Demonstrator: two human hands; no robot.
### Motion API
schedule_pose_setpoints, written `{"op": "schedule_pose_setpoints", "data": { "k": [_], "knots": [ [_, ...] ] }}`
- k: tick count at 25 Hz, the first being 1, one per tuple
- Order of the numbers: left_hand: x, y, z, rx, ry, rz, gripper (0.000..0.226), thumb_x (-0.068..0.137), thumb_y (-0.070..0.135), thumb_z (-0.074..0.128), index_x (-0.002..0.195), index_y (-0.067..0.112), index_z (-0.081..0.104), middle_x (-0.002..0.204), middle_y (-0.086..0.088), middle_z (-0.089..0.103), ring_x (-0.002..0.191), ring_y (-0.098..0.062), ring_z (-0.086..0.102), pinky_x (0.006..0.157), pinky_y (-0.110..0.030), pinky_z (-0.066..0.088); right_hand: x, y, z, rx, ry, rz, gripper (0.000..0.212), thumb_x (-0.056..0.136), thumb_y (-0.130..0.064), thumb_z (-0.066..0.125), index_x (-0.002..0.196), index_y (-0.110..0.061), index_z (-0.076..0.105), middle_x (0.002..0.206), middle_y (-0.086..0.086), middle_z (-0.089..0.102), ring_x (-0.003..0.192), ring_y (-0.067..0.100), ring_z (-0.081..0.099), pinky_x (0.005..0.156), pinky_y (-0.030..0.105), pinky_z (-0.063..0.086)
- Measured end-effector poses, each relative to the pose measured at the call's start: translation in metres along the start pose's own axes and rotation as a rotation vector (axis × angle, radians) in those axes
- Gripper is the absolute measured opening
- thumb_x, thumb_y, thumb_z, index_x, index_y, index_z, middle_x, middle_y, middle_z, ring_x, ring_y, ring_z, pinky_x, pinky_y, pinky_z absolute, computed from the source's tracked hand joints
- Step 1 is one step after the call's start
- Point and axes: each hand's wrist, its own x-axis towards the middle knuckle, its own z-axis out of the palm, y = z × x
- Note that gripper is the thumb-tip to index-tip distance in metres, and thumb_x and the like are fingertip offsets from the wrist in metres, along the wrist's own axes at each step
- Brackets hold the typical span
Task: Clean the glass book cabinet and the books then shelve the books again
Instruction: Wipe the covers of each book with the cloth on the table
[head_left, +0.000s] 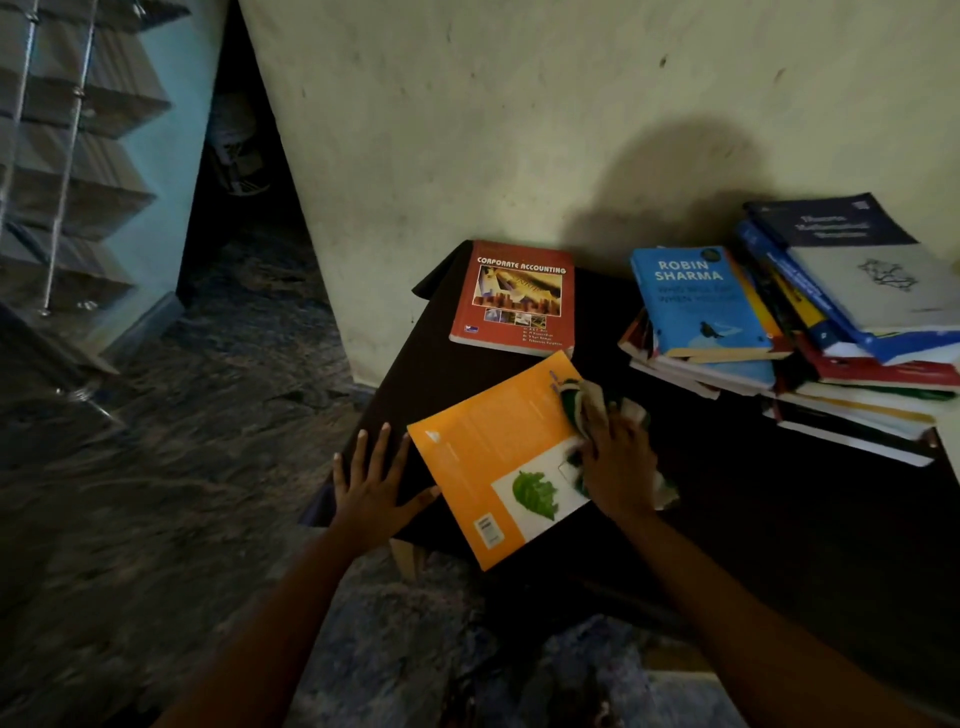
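An orange book (493, 447) lies back cover up on a dark-covered table (727, 519), with a green leaf picture near its lower right. My right hand (615, 462) presses a crumpled green and white cloth (597, 400) onto the book's right part. Flat on the table, fingers spread, my left hand (374, 483) touches the book's left edge with the thumb. A red "Corporate Accounting" book (514, 296) lies behind it. At the right stand untidy stacks of books (810, 332), a blue "Robin Sharma" book (696, 304) topping one. The glass cabinet is not visible.
A pale wall (519, 130) rises directly behind the table. Left of the table is dark patterned floor (156, 467), and at the far left a staircase with a metal railing (62, 171). The table's left edge lies just by my left hand.
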Motion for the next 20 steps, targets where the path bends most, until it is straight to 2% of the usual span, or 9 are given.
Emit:
{"op": "schedule_pose_setpoints", "data": {
  "k": [2,4,6,9,11,12,14,17,20],
  "knots": [
    [-0.002,0.000,0.001,0.002,-0.012,0.007,0.139,0.026,0.093,-0.029,0.148,0.029,-0.011,0.156,0.003,-0.019,0.142,-0.023,-0.022,0.111,-0.049,-0.016,-0.025,-0.022,0.007,-0.032,0.047,-0.075,0.056,0.077,-0.030,0.047,0.131,-0.014,0.054,0.112,0.020,0.064,0.101,0.038,0.061,0.076,0.047,0.052],
    [0.000,-0.002,0.003,-0.012,-0.014,0.017,0.136,0.029,0.095,-0.023,0.148,0.030,-0.010,0.156,0.003,-0.019,0.142,-0.023,-0.022,0.110,-0.049,-0.016,-0.060,-0.051,0.013,-0.009,0.011,-0.197,0.067,0.076,-0.028,0.060,0.140,-0.020,0.041,0.125,0.015,0.059,0.112,0.035,0.057,0.082,0.044,0.051],
    [0.003,-0.005,0.002,-0.066,-0.033,0.015,0.119,0.047,0.092,-0.006,0.149,0.031,-0.007,0.157,0.003,-0.017,0.142,-0.022,-0.022,0.110,-0.048,-0.017,-0.097,-0.075,0.015,0.042,-0.038,-0.296,0.068,0.079,-0.032,0.050,0.144,-0.026,0.031,0.139,0.008,0.050,0.124,0.031,0.048,0.088,0.041,0.048],
    [-0.006,-0.001,0.001,-0.255,0.045,0.013,0.069,0.095,0.056,0.028,0.150,0.022,0.006,0.159,-0.003,-0.005,0.144,-0.022,-0.013,0.113,-0.046,-0.012,-0.131,-0.096,0.007,0.120,-0.069,-0.392,0.062,0.077,-0.032,0.039,0.139,-0.030,0.038,0.137,0.002,0.052,0.119,0.024,0.048,0.084,0.036,0.049],
    [-0.023,0.006,0.006,-0.444,0.188,0.029,0.054,0.100,0.028,0.039,0.148,0.013,0.019,0.158,-0.008,0.008,0.145,-0.024,-0.004,0.115,-0.044,-0.006,-0.131,-0.089,0.000,0.199,-0.072,-0.526,0.052,0.081,-0.028,0.040,0.132,-0.025,0.050,0.128,0.003,0.059,0.111,0.023,0.045,0.077,0.037,0.051],
    [-0.033,0.011,0.009,-0.481,0.255,0.082,0.052,0.099,0.026,0.042,0.146,0.011,0.025,0.156,-0.008,0.013,0.145,-0.024,0.000,0.115,-0.044,-0.004,-0.130,-0.079,-0.006,0.287,-0.071,-0.546,0.047,0.083,-0.025,0.041,0.127,-0.022,0.056,0.119,0.006,0.064,0.105,0.022,0.044,0.074,0.038,0.052],
    [-0.047,0.023,0.021,-0.448,0.330,0.285,0.057,0.097,0.040,0.041,0.144,0.011,0.030,0.152,-0.003,0.019,0.143,-0.023,0.008,0.114,-0.046,0.000,-0.123,-0.049,-0.020,0.427,-0.027,-0.429,0.041,0.083,-0.019,0.044,0.119,-0.015,0.063,0.107,0.011,0.068,0.097,0.021,0.047,0.075,0.036,0.051],
    [-0.041,0.036,0.043,-0.104,0.278,0.592,0.084,0.085,0.072,0.031,0.147,0.016,0.024,0.154,-0.010,0.022,0.142,-0.030,0.018,0.107,-0.062,0.012,-0.103,-0.006,-0.052,0.442,0.035,-0.194,0.042,0.083,-0.013,0.047,0.122,-0.010,0.061,0.118,0.013,0.064,0.105,0.029,0.057,0.090,0.039,0.045],
    [-0.027,0.037,0.046,0.237,0.296,0.684,0.115,0.063,0.058,0.073,0.151,0.025,0.007,0.157,-0.008,0.015,0.137,-0.032,0.030,0.105,-0.069,0.012,-0.086,0.018,-0.067,0.432,0.032,-0.129,0.045,0.083,-0.013,0.048,0.127,-0.008,0.057,0.123,0.014,0.060,0.110,0.030,0.055,0.096,0.043,0.043]
  ]
}}
